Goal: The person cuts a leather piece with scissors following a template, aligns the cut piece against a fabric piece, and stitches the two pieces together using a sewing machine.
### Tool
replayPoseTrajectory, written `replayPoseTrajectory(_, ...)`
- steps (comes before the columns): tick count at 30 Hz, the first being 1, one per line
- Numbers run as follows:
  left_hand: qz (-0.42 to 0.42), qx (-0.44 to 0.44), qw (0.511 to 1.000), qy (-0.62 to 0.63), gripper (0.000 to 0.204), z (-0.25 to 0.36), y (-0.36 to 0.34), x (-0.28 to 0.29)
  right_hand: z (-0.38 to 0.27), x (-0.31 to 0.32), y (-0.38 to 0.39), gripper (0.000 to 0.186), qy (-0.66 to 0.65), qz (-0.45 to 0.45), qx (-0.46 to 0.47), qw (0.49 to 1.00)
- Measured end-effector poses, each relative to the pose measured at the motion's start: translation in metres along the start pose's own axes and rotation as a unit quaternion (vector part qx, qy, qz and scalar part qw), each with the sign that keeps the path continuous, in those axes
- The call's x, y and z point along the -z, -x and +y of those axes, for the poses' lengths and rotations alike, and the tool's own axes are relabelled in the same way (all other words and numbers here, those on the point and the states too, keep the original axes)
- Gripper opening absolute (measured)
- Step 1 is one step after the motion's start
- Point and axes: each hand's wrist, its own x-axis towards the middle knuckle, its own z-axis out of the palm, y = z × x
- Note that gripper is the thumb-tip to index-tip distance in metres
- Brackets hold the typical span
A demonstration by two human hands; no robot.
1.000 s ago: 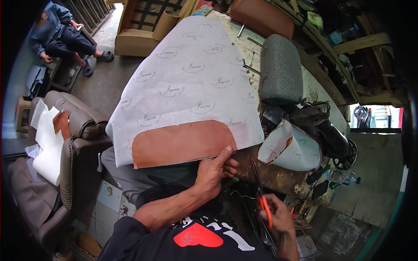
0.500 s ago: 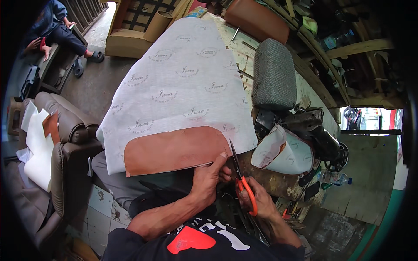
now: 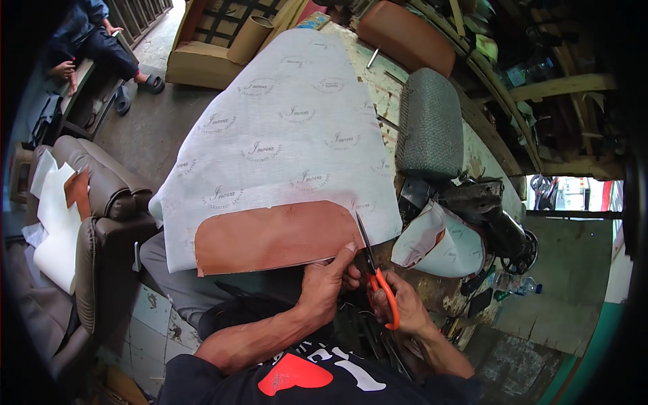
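A large white printed sheet (image 3: 270, 115) spreads over my lap and the worktable, with a curved brown leather piece (image 3: 270, 237) lying along its near edge. My left hand (image 3: 326, 283) pinches both at the lower right corner, thumb on top of the leather. My right hand (image 3: 398, 307) grips scissors with orange handles (image 3: 390, 314); their dark blades point up along the leather's right curved edge, beside my left thumb.
A black sewing machine (image 3: 493, 226), grey cushion (image 3: 428, 121), brown cushion (image 3: 405, 37) and rolled white piece (image 3: 449, 246) lie on the worktable (image 3: 368, 67). A leather armchair (image 3: 101, 179) stands left. Cardboard (image 3: 196, 71) sits behind. A seated person (image 3: 101, 50) is at top left.
My right hand has moved up and left, bringing the scissor blades from beside the sheet onto the leather's right edge. My left hand keeps its grip at the corner.
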Motion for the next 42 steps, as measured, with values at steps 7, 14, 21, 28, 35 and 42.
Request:
replayPoseTrajectory(7,-0.018,0.001,1.0,0.021,0.024,-0.003,-0.001,0.003,-0.01,0.013,-0.015,0.041,0.096,-0.013,0.016,0.995)
replayPoseTrajectory(14,-0.017,0.013,1.0,0.019,0.023,-0.003,-0.003,0.0,-0.041,0.034,-0.017,0.047,0.15,-0.039,0.007,0.988)
replayPoseTrajectory(21,-0.027,0.004,0.999,0.027,0.022,-0.001,0.001,0.002,-0.072,0.065,-0.043,0.047,0.249,-0.112,-0.003,0.962)
replayPoseTrajectory(28,-0.027,0.001,0.999,0.02,0.022,-0.001,0.004,0.006,-0.113,0.06,-0.052,0.05,0.316,-0.123,-0.066,0.938)
replayPoseTrajectory(35,-0.038,0.031,0.999,0.014,0.023,0.008,0.009,0.008,-0.14,0.071,-0.063,0.047,0.366,-0.139,-0.071,0.917)
replayPoseTrajectory(42,-0.053,0.012,0.998,0.025,0.025,0.007,0.012,0.013,-0.169,0.072,-0.082,0.045,0.439,-0.179,-0.079,0.877)
